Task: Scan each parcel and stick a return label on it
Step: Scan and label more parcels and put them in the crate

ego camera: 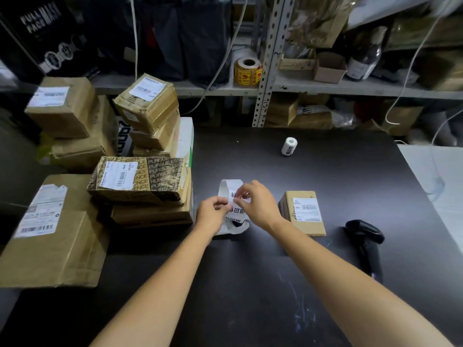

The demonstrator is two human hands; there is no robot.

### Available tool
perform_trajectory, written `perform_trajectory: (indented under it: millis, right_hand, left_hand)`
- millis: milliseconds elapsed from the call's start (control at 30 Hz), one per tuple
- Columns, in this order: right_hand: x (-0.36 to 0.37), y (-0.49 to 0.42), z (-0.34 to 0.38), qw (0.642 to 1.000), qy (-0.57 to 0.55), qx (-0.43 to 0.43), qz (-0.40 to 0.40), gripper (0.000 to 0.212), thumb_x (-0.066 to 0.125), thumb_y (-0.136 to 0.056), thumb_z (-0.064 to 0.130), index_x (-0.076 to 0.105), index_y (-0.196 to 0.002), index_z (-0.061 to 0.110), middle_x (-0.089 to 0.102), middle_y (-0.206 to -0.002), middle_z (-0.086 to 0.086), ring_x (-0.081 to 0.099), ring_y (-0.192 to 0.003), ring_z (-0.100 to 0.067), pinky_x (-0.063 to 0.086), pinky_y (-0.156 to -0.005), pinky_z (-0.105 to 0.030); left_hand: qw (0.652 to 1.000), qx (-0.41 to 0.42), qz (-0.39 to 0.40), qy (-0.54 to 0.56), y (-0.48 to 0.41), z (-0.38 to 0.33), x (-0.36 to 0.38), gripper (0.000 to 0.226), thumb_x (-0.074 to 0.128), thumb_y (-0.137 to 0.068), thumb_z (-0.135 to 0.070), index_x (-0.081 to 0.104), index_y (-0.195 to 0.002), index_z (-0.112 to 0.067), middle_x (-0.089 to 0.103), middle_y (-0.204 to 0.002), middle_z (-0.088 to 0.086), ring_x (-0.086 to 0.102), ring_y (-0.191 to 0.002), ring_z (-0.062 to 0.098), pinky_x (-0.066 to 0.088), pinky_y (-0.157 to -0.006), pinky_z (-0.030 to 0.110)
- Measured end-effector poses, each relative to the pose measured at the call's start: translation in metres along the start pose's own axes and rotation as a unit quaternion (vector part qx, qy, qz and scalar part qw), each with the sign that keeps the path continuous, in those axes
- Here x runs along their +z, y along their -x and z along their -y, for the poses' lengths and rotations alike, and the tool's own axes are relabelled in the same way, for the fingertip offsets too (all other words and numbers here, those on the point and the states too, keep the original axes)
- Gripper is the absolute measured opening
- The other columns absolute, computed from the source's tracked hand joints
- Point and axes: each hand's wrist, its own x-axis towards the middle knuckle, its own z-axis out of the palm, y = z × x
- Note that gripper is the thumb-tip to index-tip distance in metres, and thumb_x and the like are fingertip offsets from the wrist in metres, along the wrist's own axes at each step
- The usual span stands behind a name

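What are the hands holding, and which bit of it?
A strip of white labels. The left hand pinches the strip's left edge; the right hand pinches a label's upper edge.

A small brown parcel [303, 212] lies flat, barcode upward, just right of a curling white label strip [231, 188].

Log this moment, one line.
phase: peeling return label | left hand: holds label strip | right hand: pinches label | small parcel: beside right hand | barcode scanner: set down
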Motion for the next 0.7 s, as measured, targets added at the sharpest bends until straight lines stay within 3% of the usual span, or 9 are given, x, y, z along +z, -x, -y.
perform_trajectory:
  millis: [133, 267, 400, 533, 700]
  right_hand:
    - [0.006, -0.001, 0.003, 0.999, 0.030, -0.028, 0.016, 0.010, 0.065, -0.091, 0.031, 0.073, -0.094, 0.027, 0.057, -0.094, 0.010, 0.053, -0.095, -0.013, 0.039, -0.071, -0.027]
    - [0.008, -0.002, 0.003, 0.999, 0.027, -0.020, 0.026, 0.016, 0.065, -0.092, 0.034, 0.074, -0.099, 0.022, 0.068, -0.099, 0.002, 0.059, -0.094, -0.016, 0.049, -0.078, -0.034]
    - [0.008, -0.003, 0.003, 0.999, 0.024, -0.014, 0.046, 0.014, 0.065, -0.092, 0.031, 0.075, -0.092, 0.020, 0.069, -0.097, 0.002, 0.062, -0.090, -0.018, 0.051, -0.078, -0.036]
    - [0.010, -0.005, 0.002, 0.998, 0.028, -0.018, 0.053, 0.013, 0.061, -0.093, 0.022, 0.073, -0.093, 0.017, 0.070, -0.094, -0.001, 0.062, -0.088, -0.021, 0.051, -0.077, -0.038]
    - [0.012, -0.005, 0.005, 0.998, 0.033, -0.003, 0.058, 0.016, 0.056, -0.094, 0.020, 0.071, -0.096, 0.018, 0.071, -0.097, 0.001, 0.063, -0.089, -0.019, 0.051, -0.076, -0.035]
  left_hand:
    - [0.999, -0.004, 0.031, 0.041, 0.003, -0.002, 0.000, 0.018, 0.066, -0.090, -0.004, 0.068, -0.108, -0.006, 0.069, -0.097, 0.009, 0.063, -0.090, 0.014, 0.047, -0.077, 0.014]
    - [0.998, -0.008, 0.047, 0.050, 0.005, 0.000, -0.004, 0.021, 0.066, -0.089, 0.000, 0.069, -0.109, -0.007, 0.070, -0.101, 0.009, 0.064, -0.095, 0.015, 0.048, -0.086, 0.020]
    - [0.998, 0.004, 0.054, 0.040, 0.004, 0.004, -0.007, 0.022, 0.064, -0.089, 0.001, 0.070, -0.101, -0.016, 0.070, -0.093, 0.000, 0.063, -0.089, 0.009, 0.048, -0.076, 0.011]
    - [0.998, 0.009, 0.052, 0.025, 0.002, 0.005, -0.006, 0.024, 0.064, -0.089, 0.002, 0.070, -0.105, -0.015, 0.069, -0.095, 0.000, 0.063, -0.090, 0.009, 0.046, -0.083, 0.019]
    - [0.999, -0.002, 0.042, 0.029, 0.000, 0.007, -0.006, 0.025, 0.064, -0.090, 0.002, 0.070, -0.112, -0.009, 0.068, -0.095, -0.001, 0.062, -0.090, 0.008, 0.045, -0.084, 0.019]
